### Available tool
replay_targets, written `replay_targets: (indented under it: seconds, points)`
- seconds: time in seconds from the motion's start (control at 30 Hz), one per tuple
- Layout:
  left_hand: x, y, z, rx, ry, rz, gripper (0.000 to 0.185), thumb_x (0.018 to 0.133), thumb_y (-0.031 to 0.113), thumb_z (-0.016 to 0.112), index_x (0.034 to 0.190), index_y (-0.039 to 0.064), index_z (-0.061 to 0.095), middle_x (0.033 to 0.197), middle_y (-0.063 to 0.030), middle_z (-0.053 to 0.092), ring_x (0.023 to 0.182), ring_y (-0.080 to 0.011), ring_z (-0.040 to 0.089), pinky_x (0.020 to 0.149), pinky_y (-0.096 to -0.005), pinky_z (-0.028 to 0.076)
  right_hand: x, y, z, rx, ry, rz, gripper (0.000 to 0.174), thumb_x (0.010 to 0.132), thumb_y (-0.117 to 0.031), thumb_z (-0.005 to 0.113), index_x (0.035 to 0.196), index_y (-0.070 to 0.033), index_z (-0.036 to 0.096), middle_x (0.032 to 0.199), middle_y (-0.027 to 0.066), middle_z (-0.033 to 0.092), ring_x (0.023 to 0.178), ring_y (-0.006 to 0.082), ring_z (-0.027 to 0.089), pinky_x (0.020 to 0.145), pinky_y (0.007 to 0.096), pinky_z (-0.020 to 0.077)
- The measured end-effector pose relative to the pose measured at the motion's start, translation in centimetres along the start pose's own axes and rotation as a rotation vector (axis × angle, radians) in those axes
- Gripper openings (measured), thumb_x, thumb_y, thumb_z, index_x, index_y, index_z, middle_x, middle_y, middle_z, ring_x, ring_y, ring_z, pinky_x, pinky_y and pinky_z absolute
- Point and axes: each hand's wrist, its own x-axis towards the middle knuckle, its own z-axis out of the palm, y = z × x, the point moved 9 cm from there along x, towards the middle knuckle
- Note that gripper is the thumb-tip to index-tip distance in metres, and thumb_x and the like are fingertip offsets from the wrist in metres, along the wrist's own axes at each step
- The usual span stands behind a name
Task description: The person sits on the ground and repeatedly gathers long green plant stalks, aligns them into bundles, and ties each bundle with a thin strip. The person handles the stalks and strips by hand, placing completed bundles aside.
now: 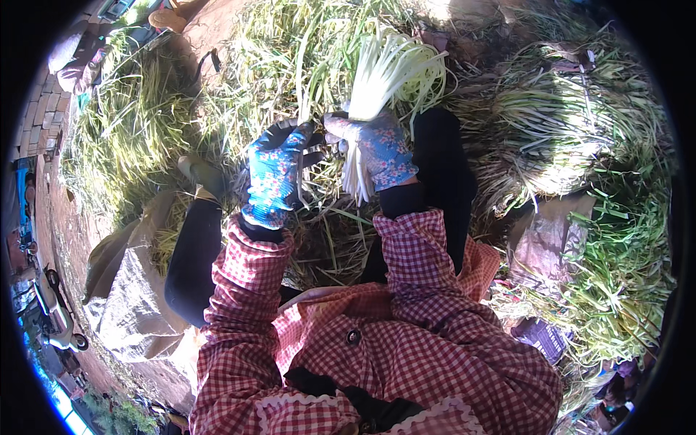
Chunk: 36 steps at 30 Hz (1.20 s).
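Note:
My left hand [280,163], in a blue flowered glove with dark fingertips, pinches a thin pale stalk [300,179] that hangs down below the fingers. Close to its right, my right hand [375,144], in a matching glove, grips a bundle of long pale green-white stalks [375,81]. The bundle's leafy part fans upward and curls over to the right, while its white ends stick out below the fist. Under and beyond both hands lies a heap of loose green and yellowish stalks [272,70].
A large pile of stalks [549,125] lies at the right, with loose greens [614,304] below it. At the left are another heap [136,119] and a pale sack [136,304]. A person [81,65] is at the upper left. A scooter [57,312] stands at the far left.

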Motion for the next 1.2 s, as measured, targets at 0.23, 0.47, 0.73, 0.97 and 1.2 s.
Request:
replay_targets:
  seconds: [0.23,0.47,0.73,0.97,1.2]
  points:
    - [-1.0,-1.7,-0.3,0.174,-0.071,0.030,0.016,0.087,0.006,0.062,0.100,-0.002,0.061,0.088,-0.0108,0.067,0.072,-0.0160,0.065,0.063,-0.0278,0.055,0.3,1.2,-0.9,-0.025,0.072,0.029,0.018,0.073,-0.002,0.075,0.084,0.000,0.061,0.074,0.0092,0.066,0.055,0.0136,0.060,0.047,0.0245,0.0477]
    - [-2.0,-1.7,1.5,0.270,-0.055,-0.155,0.016,0.087,0.016,0.066,0.090,0.001,0.062,0.073,-0.0037,0.063,0.058,-0.0095,0.057,0.051,-0.0228,0.047,0.7,1.0,-0.7,0.029,-0.014,-0.015,0.019,0.071,0.001,0.074,0.085,0.003,0.061,0.071,0.0094,0.064,0.057,0.0146,0.061,0.050,0.0262,0.0497]
    - [0.7,-6.3,-3.3,0.064,-0.108,-0.133,0.027,0.093,0.019,0.053,0.116,0.005,0.055,0.075,0.0020,0.050,0.063,-0.0084,0.048,0.055,-0.0231,0.040,0.3,0.6,-0.3,-0.021,0.013,-0.126,0.031,0.067,-0.007,0.072,0.092,-0.001,0.054,0.074,0.0070,0.061,0.061,0.0160,0.059,0.054,0.0297,0.0478]
    - [1.6,-4.8,-0.7,0.041,-0.078,0.153,0.033,0.093,0.018,0.047,0.121,-0.001,0.050,0.091,-0.0047,0.059,0.082,-0.0105,0.057,0.071,-0.0243,0.048,-1.4,0.4,-0.5,0.369,-0.019,-0.119,0.021,0.072,0.000,0.070,0.084,-0.001,0.053,0.065,0.0044,0.056,0.052,0.0126,0.054,0.048,0.0264,0.0448]
    - [3.7,-3.7,-3.1,-0.645,-0.144,-0.028,0.039,0.099,0.030,0.042,0.131,0.009,0.045,0.085,-0.0044,0.065,0.063,-0.0124,0.059,0.053,-0.0252,0.050,-0.4,0.6,-1.2,0.301,0.039,-0.130,0.022,0.076,-0.003,0.068,0.092,-0.004,0.053,0.067,0.0008,0.055,0.057,0.0094,0.053,0.049,0.0255,0.0435]
